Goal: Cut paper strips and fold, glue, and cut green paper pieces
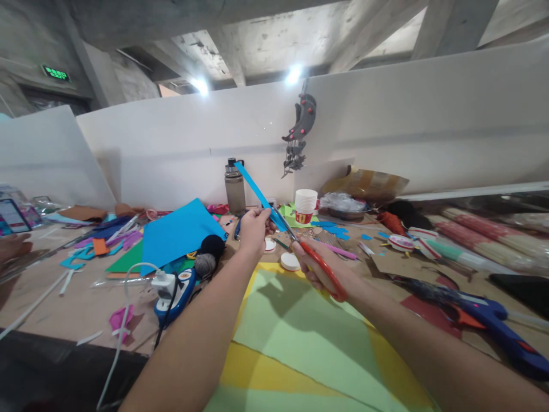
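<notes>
My left hand (253,228) pinches the lower end of a long blue paper strip (254,187) that slants up and to the left above the table. My right hand (315,268) grips red-handled scissors (322,269), whose blades (283,224) meet the strip right beside my left fingers. Both hands hover over green and yellow foam sheets (300,337) lying on the table in front of me.
A blue sheet (178,233) and scraps lie to the left, with yarn balls (209,256) and a charger with cable (165,284). A bottle (235,187) and paper cups (306,206) stand behind. A blue glue gun (484,313) lies right. Another person's hand (12,247) is at far left.
</notes>
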A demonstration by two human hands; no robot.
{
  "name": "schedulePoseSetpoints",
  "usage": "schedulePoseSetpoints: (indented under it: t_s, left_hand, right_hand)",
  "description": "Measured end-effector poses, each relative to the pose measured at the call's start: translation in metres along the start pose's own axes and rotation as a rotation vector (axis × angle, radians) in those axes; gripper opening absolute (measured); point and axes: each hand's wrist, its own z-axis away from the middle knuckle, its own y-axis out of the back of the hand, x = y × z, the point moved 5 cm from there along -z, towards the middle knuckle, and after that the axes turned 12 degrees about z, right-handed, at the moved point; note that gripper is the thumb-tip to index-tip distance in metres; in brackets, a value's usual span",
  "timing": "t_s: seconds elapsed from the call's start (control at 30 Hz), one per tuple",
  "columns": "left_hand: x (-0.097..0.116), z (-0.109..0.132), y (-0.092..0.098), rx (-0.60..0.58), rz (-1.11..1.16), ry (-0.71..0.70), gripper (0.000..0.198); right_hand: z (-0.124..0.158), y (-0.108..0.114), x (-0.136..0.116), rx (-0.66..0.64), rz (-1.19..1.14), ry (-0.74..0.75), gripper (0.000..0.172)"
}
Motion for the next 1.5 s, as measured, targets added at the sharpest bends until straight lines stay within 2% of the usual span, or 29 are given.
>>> schedulePoseSetpoints:
  t_s: [0.4,0.67,0.93,1.2,1.37,1.5]
  left_hand:
    - [0.001,0.001,-0.001,0.007,0.026,0.015,0.016]
    - [0.001,0.001,-0.002,-0.026,0.028,0.030,0.018]
    - [-0.003,0.003,-0.004,-0.050,0.044,0.056,0.020]
    - [0.006,0.001,-0.003,-0.040,0.082,0.087,0.021]
    - [0.001,0.002,-0.005,-0.054,0.046,0.107,0.023]
    - [-0.004,0.002,-0.004,-0.053,-0.011,0.116,0.024]
  right_hand:
    - [0.001,0.002,-0.002,0.025,0.066,-0.039,0.036]
    - [0.002,0.005,-0.011,0.021,0.122,0.071,0.037]
    - [0.001,0.005,-0.009,0.015,0.087,0.039,0.036]
    - [0.004,0.004,-0.013,0.019,0.070,0.022,0.042]
    - [0.007,0.003,-0.013,0.008,0.054,-0.021,0.049]
    - [0.006,0.003,-0.012,0.020,0.047,-0.017,0.047]
